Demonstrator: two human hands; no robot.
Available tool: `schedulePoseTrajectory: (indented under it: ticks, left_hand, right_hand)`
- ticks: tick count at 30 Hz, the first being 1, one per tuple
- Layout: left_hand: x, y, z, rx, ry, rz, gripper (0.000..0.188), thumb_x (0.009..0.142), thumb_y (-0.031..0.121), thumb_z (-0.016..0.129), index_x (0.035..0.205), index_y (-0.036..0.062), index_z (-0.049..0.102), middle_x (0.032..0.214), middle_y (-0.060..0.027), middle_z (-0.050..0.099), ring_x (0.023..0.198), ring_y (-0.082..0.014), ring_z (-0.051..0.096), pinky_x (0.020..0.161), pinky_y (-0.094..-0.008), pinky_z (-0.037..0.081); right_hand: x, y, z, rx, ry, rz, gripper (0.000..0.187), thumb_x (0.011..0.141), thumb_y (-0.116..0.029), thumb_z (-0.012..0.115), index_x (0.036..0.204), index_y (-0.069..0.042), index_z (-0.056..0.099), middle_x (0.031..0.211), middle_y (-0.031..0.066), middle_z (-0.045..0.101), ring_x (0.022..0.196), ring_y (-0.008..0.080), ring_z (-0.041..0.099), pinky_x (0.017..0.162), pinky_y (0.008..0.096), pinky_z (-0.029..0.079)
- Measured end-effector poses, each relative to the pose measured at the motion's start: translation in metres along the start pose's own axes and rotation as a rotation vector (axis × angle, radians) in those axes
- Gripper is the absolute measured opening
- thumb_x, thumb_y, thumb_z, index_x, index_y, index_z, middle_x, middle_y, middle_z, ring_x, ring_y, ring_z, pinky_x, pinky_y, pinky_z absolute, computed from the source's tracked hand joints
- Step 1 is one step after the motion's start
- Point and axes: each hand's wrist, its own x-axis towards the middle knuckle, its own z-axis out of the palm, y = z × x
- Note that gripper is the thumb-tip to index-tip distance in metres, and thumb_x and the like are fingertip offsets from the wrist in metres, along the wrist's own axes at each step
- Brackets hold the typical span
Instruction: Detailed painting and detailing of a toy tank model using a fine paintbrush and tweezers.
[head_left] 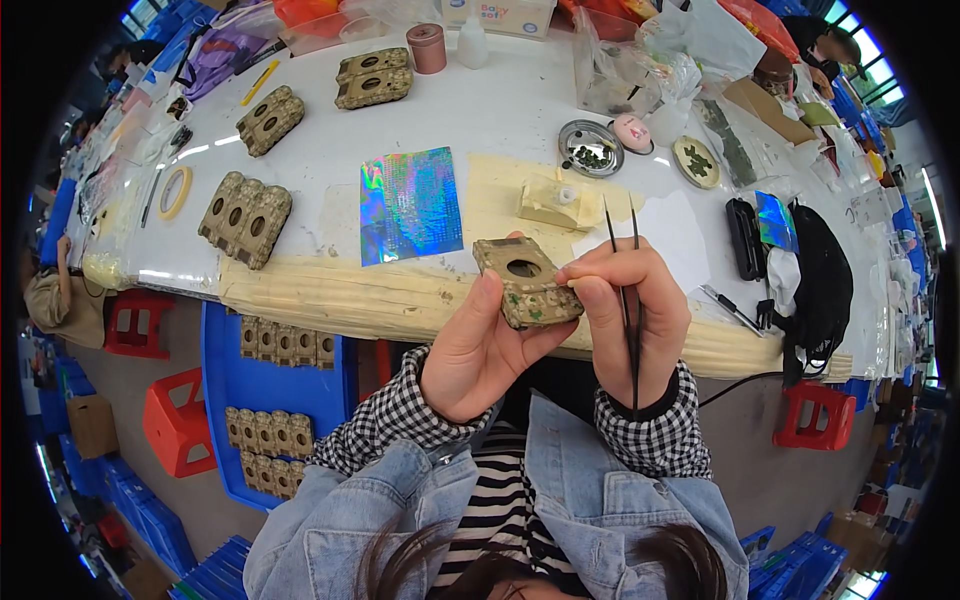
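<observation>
My left hand [478, 350] is closed around the lower left side of a camouflage-patterned casing [515, 290] with an oval opening, tilted above the table's front edge. Black tweezers [634, 330] lie in my closed right hand [645, 315], their two tips apart and pointing away from me. The thumb and forefinger of that hand meet at the casing's right edge; whether something small is pinched there I cannot make out. Beyond the casing stands a cream-coloured block [555, 205] with a small white piece on top.
A shiny holographic sheet [410, 205] lies left of the block. A round dish [590, 150] holds small dark green pieces; another dish [696, 162] stands right of it. More camouflage casings [246, 220] are at left, others in a blue tray [225, 395] below. A pen [732, 308] lies at right.
</observation>
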Motion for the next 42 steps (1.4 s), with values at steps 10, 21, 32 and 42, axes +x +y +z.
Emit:
schedulePoseTrajectory:
  ticks: [10, 21, 32, 42]
  left_hand:
    - [-0.001, 0.001, 0.001, 0.104, -0.012, -0.004, 0.055, 0.101, 0.045, 0.029, 0.146, 0.0148, 0.022, 0.14, -0.0086, 0.04, 0.128, -0.0201, 0.043, 0.106, -0.0378, 0.042]
    - [0.0, -0.001, -0.013, -0.07, -0.037, -0.001, 0.061, 0.099, 0.047, 0.031, 0.148, 0.0143, 0.016, 0.136, -0.0208, 0.043, 0.122, -0.032, 0.049, 0.105, -0.0399, 0.043]
    - [-0.001, 0.001, -0.023, -0.238, -0.284, 0.004, 0.066, 0.098, 0.047, 0.037, 0.15, 0.0196, 0.007, 0.138, -0.0223, 0.041, 0.121, -0.0351, 0.05, 0.1, -0.0422, 0.047]
    - [0.001, -0.001, -0.023, -0.175, -0.268, 0.034, 0.093, 0.088, 0.053, 0.054, 0.148, 0.0026, 0.004, 0.131, -0.0191, 0.048, 0.123, -0.0307, 0.048, 0.105, -0.0437, 0.04]
  right_hand:
    - [0.0, 0.002, 0.0, 0.003, -0.005, -0.013, 0.005, 0.084, -0.002, 0.066, 0.088, -0.001, 0.062, 0.082, 0.0094, 0.065, 0.073, 0.0184, 0.059, 0.068, 0.0274, 0.047]
    - [0.023, 0.024, -0.021, -0.192, 0.273, -0.031, 0.007, 0.09, -0.005, 0.061, 0.087, 0.001, 0.059, 0.078, 0.008, 0.062, 0.073, 0.0136, 0.057, 0.066, 0.0259, 0.045]
    - [0.051, 0.062, -0.015, -0.593, 0.151, -0.26, 0.009, 0.077, -0.005, 0.071, 0.081, -0.003, 0.063, 0.072, 0.0096, 0.06, 0.071, 0.0263, 0.056, 0.062, 0.0353, 0.044]
    - [0.025, 0.04, -0.057, -0.19, 0.112, 0.013, 0.041, 0.099, -0.031, 0.045, 0.116, 0.004, 0.06, 0.099, 0.0157, 0.065, 0.092, 0.0216, 0.062, 0.083, 0.0325, 0.047]
